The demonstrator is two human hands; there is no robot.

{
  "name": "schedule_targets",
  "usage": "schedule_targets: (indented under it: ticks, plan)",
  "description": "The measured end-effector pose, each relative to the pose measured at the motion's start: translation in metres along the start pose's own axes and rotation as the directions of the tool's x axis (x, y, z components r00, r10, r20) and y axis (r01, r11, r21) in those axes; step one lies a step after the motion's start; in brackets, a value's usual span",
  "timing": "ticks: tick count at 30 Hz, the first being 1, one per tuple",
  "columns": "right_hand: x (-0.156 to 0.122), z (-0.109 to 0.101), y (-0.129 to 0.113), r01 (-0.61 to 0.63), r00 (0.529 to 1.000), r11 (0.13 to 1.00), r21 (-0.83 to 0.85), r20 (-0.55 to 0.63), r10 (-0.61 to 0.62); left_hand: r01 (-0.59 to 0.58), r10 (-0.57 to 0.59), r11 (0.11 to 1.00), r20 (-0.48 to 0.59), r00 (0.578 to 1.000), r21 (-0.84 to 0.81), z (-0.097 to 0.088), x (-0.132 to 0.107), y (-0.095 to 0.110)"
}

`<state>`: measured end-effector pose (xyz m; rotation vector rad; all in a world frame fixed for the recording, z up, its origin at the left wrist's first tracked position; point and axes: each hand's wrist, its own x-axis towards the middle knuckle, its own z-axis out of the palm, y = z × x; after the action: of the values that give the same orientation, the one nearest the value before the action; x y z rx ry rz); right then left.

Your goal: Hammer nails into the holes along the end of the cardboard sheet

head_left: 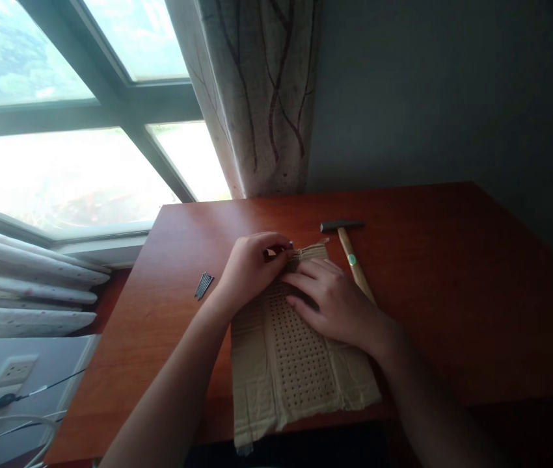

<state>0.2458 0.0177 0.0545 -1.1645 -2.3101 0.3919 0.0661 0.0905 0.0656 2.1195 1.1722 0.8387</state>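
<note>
A worn piece of corrugated cardboard (304,364) lies on the table, its middle panel punched with rows of small holes. At the far end of the cardboard, my left hand (252,266) pinches thumb and forefinger together on what looks like a nail; only a small pale tip shows above the fingers. My right hand (337,299) rests on the cardboard with its fingers stretched out, close beside the left fingertips. A hammer (353,260) with a wooden handle and dark head lies to the right of the cardboard. Left of my left hand is a small bundle of nails (203,286).
The reddish-brown wooden table (452,279) extends to the right. Beyond it hang a patterned curtain (271,97) and a dark wall. A bright window (62,169) is at the left, above a wall socket (13,374) with a plug and cables.
</note>
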Motion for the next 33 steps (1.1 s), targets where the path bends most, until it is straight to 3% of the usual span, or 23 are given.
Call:
schedule_targets:
  ticks: [9,23,33]
  plan:
    - [0.0001,-0.0006,-0.0011,-0.010,1.000,1.000,-0.011,0.006,0.011,-0.015,0.017,0.999,-0.072,0.997,0.030,0.0058,-0.0001,-0.0022]
    - [-0.0002,-0.0008,-0.0008,-0.004,1.000,1.000,-0.014,-0.001,0.004,-0.040,0.045,0.995,-0.051,0.998,0.092,0.0053,-0.0007,-0.0022]
    - [0.0002,-0.0001,-0.0010,-0.003,1.000,1.000,0.008,-0.010,0.003,0.006,-0.004,0.997,-0.036,0.999,0.078,0.0067,-0.0009,-0.0045]
